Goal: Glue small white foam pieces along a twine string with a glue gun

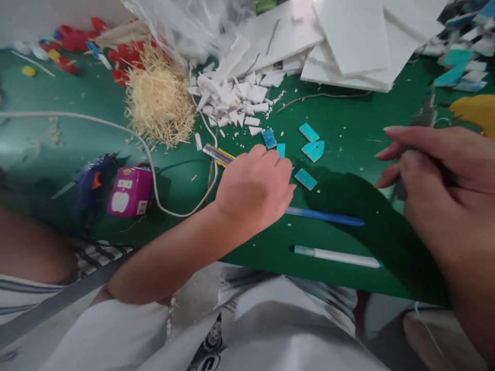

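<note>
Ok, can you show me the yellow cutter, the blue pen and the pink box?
Yellow cutter [217,154]: head view, on its metal front end.
Blue pen [327,216]: head view, on its long blue part.
Pink box [134,189]: head view, on its pink side.

The left hand [255,180] hides a cutter [217,154] (partly).

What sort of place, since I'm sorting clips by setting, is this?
Probably a craft workspace, though little of the room shows: the green table bears a pile of white offcuts, a craft knife and two pens.
</note>
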`<state>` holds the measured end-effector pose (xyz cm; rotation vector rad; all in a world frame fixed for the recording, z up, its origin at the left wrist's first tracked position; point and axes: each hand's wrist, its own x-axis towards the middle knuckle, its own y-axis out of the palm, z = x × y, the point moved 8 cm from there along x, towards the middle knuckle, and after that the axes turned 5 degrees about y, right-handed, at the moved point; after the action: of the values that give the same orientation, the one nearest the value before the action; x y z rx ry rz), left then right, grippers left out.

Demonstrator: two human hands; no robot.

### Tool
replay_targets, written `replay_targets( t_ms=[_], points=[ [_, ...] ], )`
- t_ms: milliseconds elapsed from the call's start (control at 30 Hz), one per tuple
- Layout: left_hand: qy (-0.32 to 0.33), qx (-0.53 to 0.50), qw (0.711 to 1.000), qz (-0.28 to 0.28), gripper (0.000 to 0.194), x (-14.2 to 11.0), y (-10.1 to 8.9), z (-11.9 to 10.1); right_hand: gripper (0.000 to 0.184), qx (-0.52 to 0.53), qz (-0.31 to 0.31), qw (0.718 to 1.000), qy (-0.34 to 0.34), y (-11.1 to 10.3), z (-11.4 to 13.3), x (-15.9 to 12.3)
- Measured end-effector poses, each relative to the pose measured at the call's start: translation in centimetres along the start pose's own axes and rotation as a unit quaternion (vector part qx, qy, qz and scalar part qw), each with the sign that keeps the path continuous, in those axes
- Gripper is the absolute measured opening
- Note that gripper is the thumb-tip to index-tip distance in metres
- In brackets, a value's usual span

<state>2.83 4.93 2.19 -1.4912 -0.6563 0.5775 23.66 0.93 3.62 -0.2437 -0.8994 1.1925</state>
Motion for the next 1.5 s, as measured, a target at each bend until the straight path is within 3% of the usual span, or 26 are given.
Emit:
replay_targets(
  t_ms=[100,233,433,567,733,867,1033,1200,1500],
  points=[
    [0.049,-0.026,0.998,-0.037,0.015,0.3,0.6,-0.4,0.040,0.075,0.019,0.995,0.065,0.4,-0.9,-0.5],
    [0.089,-0.052,0.994,-0.028,0.026,1.0,1.9,-0.8,0.034,0.118,0.009,0.985,0.126,0.8,-1.3,0.0],
    [0.078,-0.069,0.995,-0.001,0.021,1.7,2.7,-0.5,0.011,0.185,-0.004,0.961,0.204,1.3,-1.6,0.8],
    [0.069,-0.081,0.994,0.000,0.020,1.7,2.6,-0.3,0.026,0.238,0.040,0.937,0.252,2.3,-1.7,0.7],
    [0.068,-0.091,0.994,0.003,0.022,1.7,2.6,-0.2,0.011,0.229,0.068,0.937,0.255,2.7,-0.4,1.2],
    [0.074,-0.098,0.992,-0.015,0.021,1.6,2.6,-0.2,0.007,0.198,0.112,0.938,0.260,4.1,-1.4,0.3],
    [0.074,-0.100,0.992,-0.018,0.020,1.6,2.7,-0.1,0.022,0.202,0.095,0.943,0.246,5.2,-3.0,-0.6],
    [0.075,-0.107,0.991,-0.017,0.020,1.7,2.8,-0.2,0.031,0.175,0.112,0.936,0.285,5.5,-2.8,-0.2],
    [0.054,-0.112,0.992,-0.016,0.020,1.8,3.0,-0.1,0.021,0.146,0.114,0.944,0.274,5.3,-2.1,0.2]
  ],
)
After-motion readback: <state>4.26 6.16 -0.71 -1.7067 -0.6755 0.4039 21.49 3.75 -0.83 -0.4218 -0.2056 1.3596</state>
